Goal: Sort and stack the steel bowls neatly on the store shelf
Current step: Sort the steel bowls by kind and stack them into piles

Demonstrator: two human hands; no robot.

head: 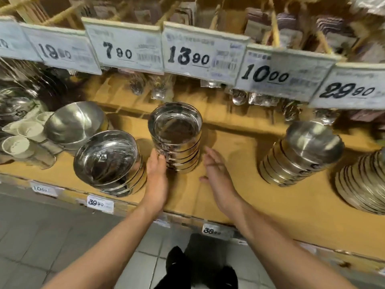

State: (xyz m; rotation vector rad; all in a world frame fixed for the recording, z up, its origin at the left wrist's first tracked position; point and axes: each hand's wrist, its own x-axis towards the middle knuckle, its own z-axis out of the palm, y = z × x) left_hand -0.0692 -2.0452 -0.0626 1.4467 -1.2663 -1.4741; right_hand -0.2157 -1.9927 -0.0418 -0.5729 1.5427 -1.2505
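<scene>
2 hands: both reach over the shelf front toward 1 stack of bowls.
Centre stack: steel bowls nested upright, mid-shelf, set back from the front edge.
Shelf: tan board; its front edge runs from lower left to lower right, carrying small price tags.
Open room: bare board lies in front of the centre stack and to its right, as far as the right stack.
Left side: tighter; a tilted stack leans just beside the left hand, near the front edge.
Left hand: fingers laid against the lower left side of the centre stack, touching it; whether the grip closes on the bowls I cannot tell.
Right hand: grip apart, fingers straight and spread, palm facing the centre stack, just beside it but not touching.
Overhead: hanging price cards cross above the bowls.
</scene>
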